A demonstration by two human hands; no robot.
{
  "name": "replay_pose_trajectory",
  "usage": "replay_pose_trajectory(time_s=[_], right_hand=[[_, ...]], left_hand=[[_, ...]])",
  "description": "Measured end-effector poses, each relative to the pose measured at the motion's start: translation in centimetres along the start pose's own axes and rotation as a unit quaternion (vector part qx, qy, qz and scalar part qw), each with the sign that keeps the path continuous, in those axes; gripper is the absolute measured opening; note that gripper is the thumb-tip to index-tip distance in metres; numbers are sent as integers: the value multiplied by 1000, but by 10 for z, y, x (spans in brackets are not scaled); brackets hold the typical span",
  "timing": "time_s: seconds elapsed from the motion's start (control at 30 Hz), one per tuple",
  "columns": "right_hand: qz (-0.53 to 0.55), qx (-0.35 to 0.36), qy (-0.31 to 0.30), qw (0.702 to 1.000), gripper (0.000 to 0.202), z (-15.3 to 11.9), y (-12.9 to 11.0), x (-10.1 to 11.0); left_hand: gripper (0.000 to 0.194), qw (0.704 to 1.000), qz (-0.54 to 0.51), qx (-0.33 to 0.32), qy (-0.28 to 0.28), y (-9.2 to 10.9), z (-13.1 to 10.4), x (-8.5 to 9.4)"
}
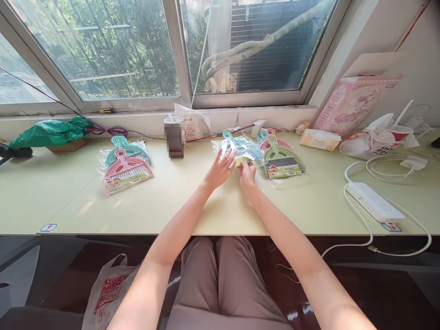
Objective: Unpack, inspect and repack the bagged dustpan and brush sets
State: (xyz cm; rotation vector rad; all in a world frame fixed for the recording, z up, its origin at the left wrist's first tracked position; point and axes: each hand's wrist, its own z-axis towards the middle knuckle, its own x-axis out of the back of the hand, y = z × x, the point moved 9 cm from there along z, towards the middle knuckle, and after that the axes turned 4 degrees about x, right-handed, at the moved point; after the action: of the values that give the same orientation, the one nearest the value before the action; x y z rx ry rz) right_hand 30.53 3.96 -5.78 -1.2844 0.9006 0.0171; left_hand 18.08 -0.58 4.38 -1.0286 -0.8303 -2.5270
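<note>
A pale yellow-green bench (pixel 192 206) runs below a metal-framed window (pixel 127 50) in bright daylight. Near its middle, toward the sill, the right hand (pixel 247 174) has its grip closed, fingers and thumb drawn together on the lower edge of a light-blue plastic dustpan-and-brush set (pixel 244 145) wrapped in clear film. The left hand (pixel 220 170) lies over the near left part of the same set, its grip loose, fingers spread and pinching nothing. The set looks light, the moulded pan stiff, the bristles softer; the baggy film probably slips and crinkles, so the pan's rim or the looped handle should give the surest hold through it. Just to the right sits a wrapped green dustpan-and-brush set with dark bristles (pixel 275 151), overlapping a pink dustpan (pixel 277 132) behind. Well apart on the left, a wrapped pink dustpan-and-brush set (pixel 121 166) overlaps a teal one (pixel 132 149). Farther right rest a white plastic power strip (pixel 374 201) and a pink printed box (pixel 359 105).
</note>
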Motion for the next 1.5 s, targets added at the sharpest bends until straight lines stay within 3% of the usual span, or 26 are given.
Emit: replay_pose_trajectory(time_s=[0.17,0.27,0.33,0.4,0.47,0.53,0.57,0.63,0.73,1.07,1.33,1.5], right_hand=[[9,-14,-2,1000,20,-3,2,-3],[12,-39,4,999,17,-5,3,-3],[16,-44,5,999,16,-6,1,-2],[22,-45,10,999,16,-6,-1,0],[25,-43,13,999,17,-6,-4,0],[21,-38,-1,999,16,-8,-5,-3],[16,-37,-12,999,16,-9,-5,-6],[5,-38,-33,999,15,-12,-4,-10],[-5,-50,-57,997,13,-15,1,-15],[13,-140,-55,988,13,-5,4,-15],[7,-217,1,976,33,2,10,7],[12,-215,-22,976,33,6,10,6]], left_hand=[[41,997,37,39,50,-6,0,6],[36,996,53,27,61,-2,-4,5],[30,994,31,38,101,-2,-7,9],[30,973,-34,116,195,-17,-13,21],[46,919,-145,257,262,-48,-23,23],[64,853,-295,378,207,-74,-27,-1],[67,825,-367,404,149,-79,-25,-15],[69,791,-468,390,51,-75,-19,-32],[74,794,-499,345,38,-73,-16,-28],[71,778,-504,357,115,-88,-22,-32],[79,812,-476,331,69,-79,-20,-44],[81,818,-471,325,52,-80,-19,-45]])
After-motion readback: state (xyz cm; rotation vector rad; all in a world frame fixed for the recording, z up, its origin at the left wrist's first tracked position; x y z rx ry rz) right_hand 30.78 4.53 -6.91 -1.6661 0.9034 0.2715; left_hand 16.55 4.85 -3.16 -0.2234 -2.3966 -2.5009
